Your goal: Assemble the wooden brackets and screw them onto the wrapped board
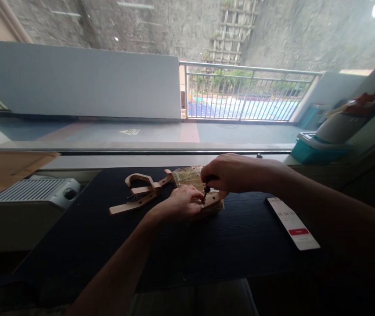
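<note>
My right hand (236,173) is closed around a small dark screwdriver (206,189), its tip pointing down onto a light wooden part (214,200). My left hand (182,202) is closed, pressing that wooden part down just left of the tool tip. Under and behind both hands lies a flat wooden sheet in clear wrapping (187,175). To the left lies an assembled set of curved wooden pieces (141,193) on the black table (227,245).
A phone (293,222) with a lit white timer screen lies on the table at the right. A grey ribbed appliance (32,191) and cardboard (3,166) sit at the left. A teal bin (315,149) stands at the window ledge, right.
</note>
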A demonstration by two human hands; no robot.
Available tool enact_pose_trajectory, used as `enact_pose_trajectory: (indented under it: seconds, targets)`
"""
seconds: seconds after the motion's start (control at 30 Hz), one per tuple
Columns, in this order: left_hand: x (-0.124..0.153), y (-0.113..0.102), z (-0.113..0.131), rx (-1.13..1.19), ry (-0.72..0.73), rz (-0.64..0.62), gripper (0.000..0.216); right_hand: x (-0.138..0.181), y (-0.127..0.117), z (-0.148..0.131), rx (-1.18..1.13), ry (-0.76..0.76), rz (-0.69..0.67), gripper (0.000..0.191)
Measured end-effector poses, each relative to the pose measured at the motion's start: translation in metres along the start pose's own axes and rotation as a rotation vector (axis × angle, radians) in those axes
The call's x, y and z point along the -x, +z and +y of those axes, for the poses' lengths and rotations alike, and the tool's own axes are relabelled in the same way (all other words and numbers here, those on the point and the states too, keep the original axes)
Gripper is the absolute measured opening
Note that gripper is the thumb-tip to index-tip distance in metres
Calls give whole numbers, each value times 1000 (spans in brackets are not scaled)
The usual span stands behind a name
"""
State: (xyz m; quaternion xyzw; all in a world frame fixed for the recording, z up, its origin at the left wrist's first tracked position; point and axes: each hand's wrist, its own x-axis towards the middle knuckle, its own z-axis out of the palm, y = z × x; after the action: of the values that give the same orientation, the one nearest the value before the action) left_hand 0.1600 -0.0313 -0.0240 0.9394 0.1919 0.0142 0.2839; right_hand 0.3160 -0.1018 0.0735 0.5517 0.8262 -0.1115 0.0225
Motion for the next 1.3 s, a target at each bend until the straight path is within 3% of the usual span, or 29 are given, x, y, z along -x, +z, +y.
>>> enact_pose_trajectory:
  seconds: [0.4, 0.77, 1.0, 1.3]
  targets:
    - [0, 4, -4, -25, 52, 37, 17, -8, 9, -7, 110, 72, 44, 29]
    - [-1, 4, -6, -12, 34, 13, 21, -3, 6, -5, -30, -37, 27, 22]
    - [-1, 3, -3, -46, 71, 16, 23, -4, 11, -5, 12, 97, 56, 28]
    - [1, 2, -2, -29, 24, 1, 22, -3, 8, 4, -67, -37, 12, 22]
